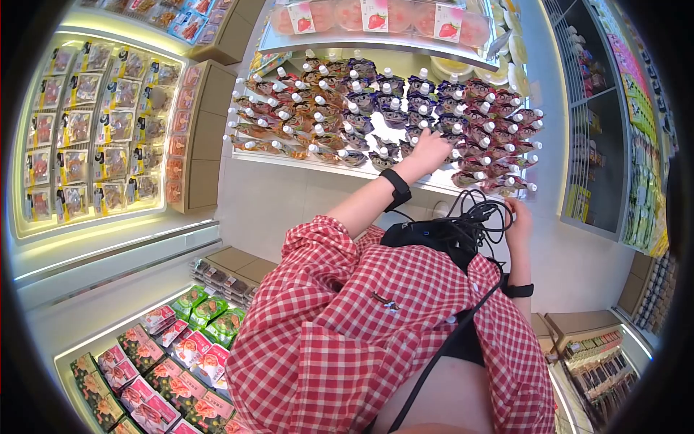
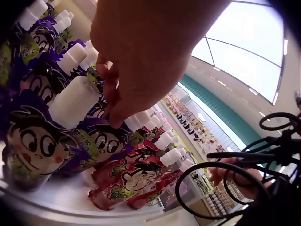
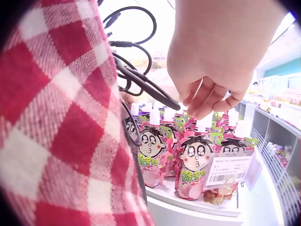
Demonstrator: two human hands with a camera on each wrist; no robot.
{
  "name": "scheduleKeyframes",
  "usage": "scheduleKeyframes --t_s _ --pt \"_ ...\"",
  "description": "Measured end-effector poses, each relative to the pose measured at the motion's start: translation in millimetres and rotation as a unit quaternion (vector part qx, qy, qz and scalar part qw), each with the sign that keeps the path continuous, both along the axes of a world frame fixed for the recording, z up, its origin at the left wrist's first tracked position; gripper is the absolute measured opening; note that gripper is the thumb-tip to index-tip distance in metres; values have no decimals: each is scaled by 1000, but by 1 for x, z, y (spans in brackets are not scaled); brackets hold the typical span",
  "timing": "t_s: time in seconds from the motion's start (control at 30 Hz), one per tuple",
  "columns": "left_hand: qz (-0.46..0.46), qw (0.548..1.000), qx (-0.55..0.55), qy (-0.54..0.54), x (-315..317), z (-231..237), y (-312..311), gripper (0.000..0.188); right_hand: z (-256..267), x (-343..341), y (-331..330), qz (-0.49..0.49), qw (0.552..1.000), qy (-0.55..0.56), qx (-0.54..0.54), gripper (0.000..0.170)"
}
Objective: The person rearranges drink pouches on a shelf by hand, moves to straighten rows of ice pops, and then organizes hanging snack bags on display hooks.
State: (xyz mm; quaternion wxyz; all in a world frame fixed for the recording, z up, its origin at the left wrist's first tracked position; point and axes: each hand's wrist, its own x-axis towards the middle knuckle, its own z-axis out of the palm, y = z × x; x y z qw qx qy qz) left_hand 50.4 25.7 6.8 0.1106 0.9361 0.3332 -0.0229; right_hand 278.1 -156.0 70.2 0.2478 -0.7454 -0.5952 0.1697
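Left hand (image 2: 136,75): fingers partly hidden in the left wrist view; grip on any purple-topped pouch (image 2: 40,143) indeterminable. Barcode label (image 3: 226,169): fine print illegible. Red checked shirt (image 3: 61,122): cut off by the right wrist view's left edge.

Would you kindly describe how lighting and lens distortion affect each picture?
Head view: fisheye bends the display case at left, corners black; left wrist: the left hand looks dark, the ceiling panel glaring; right wrist: background overexposed behind the pouches.

The left hand (image 2: 143,66) reaches bent fingers (image 2: 120,110) down among purple pouches (image 2: 37,148) with white caps (image 2: 73,103) and cartoon faces (image 2: 102,141); red pouches (image 2: 127,181) sit beside them, and looping black cables (image 2: 240,155) hang before the right hand (image 2: 241,182)
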Motion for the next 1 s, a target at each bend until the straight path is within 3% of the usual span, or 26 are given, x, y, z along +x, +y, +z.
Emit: scheduleKeyframes --t_s 0.07,0.2,0.27,0.33,0.53,0.67,0.7,0.8,1.0 --pt "0 998 13 -56 -1 -2 -4 11 4 2 -1 -5 1000 6 -9 9" --pt "-13 998 11 -63 -9 8 -14 6 7 2 6 -7 1000 20 3 8" --pt "-17 998 12 -67 -13 2 -17 7 8 3 13 14 999 -14 32 7" --pt "-16 997 15 -77 -15 4 -18 8 19 5 29 49 998 30 33 9" --pt "-27 992 -4 -124 -19 5 -23 6 54 1 95 121 989 71 -38 16" --pt "-9 993 -7 -120 -24 2 -22 6 50 -23 138 215 975 -28 -55 22" --pt "-4 993 1 -121 -13 1 -28 6 51 -20 135 219 969 -39 -111 25" --pt "14 994 -11 -108 -7 2 -30 13 26 -18 137 280 948 -85 -125 25" --pt "29 993 -41 -108 -2 0 -36 22 -11 -29 159 255 952 -168 -34 29"
